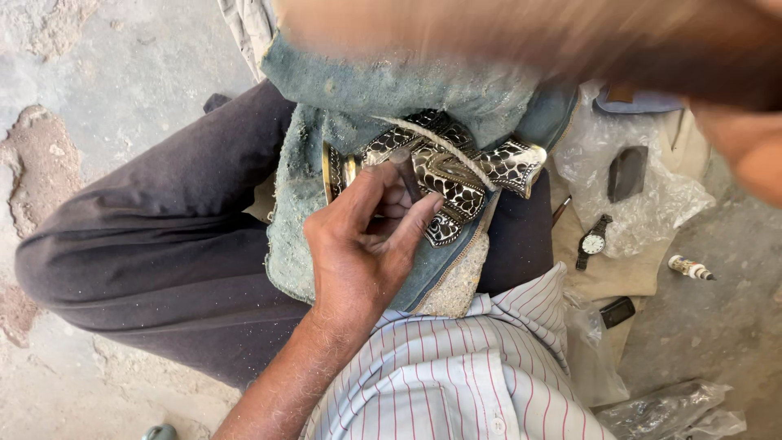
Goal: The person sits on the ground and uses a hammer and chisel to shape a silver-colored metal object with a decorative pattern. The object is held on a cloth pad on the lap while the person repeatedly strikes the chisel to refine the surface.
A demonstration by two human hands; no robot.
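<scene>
My left hand [362,244] pinches a short dark metal punch [405,173] between thumb and fingers, its tip set on an ornate black-and-silver patterned metal piece [481,167]. That piece lies on a blue-grey cloth [391,94] draped over my lap, and a pale cord [440,145] runs across it. My right arm is a brown motion blur across the top of the view. My right hand [745,151] is smeared at the right edge, so what it holds cannot be made out.
I sit on a rough concrete floor [98,73] in dark trousers and a striped shirt. To the right lie a wristwatch [594,242], a dark object in a clear plastic bag [627,173], a small tube [691,267], a small dark device [617,311] and crumpled plastic [668,411].
</scene>
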